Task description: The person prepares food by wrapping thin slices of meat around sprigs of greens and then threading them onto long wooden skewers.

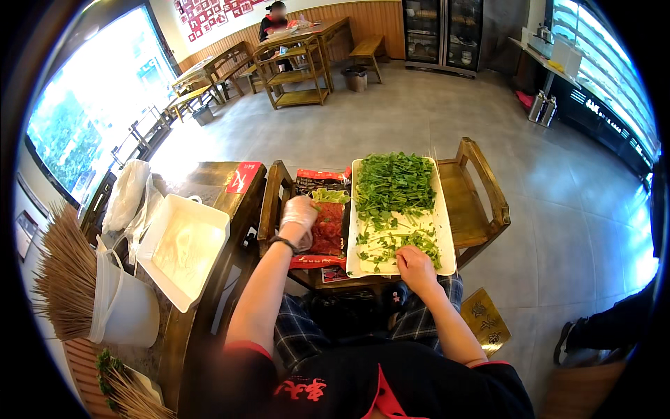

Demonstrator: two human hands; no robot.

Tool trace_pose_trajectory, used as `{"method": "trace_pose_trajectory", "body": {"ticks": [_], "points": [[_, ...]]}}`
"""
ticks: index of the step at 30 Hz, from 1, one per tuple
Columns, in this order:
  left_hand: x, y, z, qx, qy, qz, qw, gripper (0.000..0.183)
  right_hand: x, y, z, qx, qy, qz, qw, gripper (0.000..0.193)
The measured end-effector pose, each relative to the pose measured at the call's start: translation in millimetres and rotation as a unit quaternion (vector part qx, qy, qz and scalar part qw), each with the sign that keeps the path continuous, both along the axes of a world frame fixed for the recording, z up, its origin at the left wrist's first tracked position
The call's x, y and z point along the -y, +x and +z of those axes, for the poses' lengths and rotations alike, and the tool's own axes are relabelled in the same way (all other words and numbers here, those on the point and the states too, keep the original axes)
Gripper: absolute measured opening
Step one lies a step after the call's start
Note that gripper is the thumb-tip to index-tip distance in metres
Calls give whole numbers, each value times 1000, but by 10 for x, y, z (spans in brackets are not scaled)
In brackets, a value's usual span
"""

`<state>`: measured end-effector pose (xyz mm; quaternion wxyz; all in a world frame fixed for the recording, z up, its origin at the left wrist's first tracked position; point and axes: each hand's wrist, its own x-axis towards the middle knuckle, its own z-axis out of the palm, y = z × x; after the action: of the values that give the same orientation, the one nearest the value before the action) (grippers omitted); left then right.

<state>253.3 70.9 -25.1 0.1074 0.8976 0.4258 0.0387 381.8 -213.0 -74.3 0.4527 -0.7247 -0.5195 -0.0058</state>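
Note:
My left hand (pixel 299 215), in a clear plastic glove, is over the left side of a red and black package. Its fingers are bent together beside sliced red meat (pixel 328 234), and what they hold is hidden. Pale green leaves (pixel 331 196) lie along the meat's far end. My bare right hand (pixel 417 269) is at the near edge of a white tray (pixel 448 244), its fingers closed on leafy green stems. In that tray, chopped greens (pixel 394 183) are heaped at the far end, with looser stems and leaves (pixel 391 237) spread nearer me.
A wooden stand with raised handles (pixel 488 181) bears the tray and package. On the left table are an empty white tub (pixel 185 241), plastic bags (pixel 127 195) and a white bucket (pixel 129 307) of thin wooden skewers (pixel 66 272). Another person (pixel 273 21) sits far off; a leg shows right.

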Motion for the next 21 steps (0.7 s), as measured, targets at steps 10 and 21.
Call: {"method": "trace_pose_trajectory", "body": {"ticks": [10, 21], "points": [[822, -229, 605, 380, -580, -11, 720, 19, -422, -145, 644, -168, 97, 51, 980, 14], [1217, -39, 618, 344, -516, -63, 782, 19, -552, -117, 727, -205, 76, 27, 975, 17]]}}
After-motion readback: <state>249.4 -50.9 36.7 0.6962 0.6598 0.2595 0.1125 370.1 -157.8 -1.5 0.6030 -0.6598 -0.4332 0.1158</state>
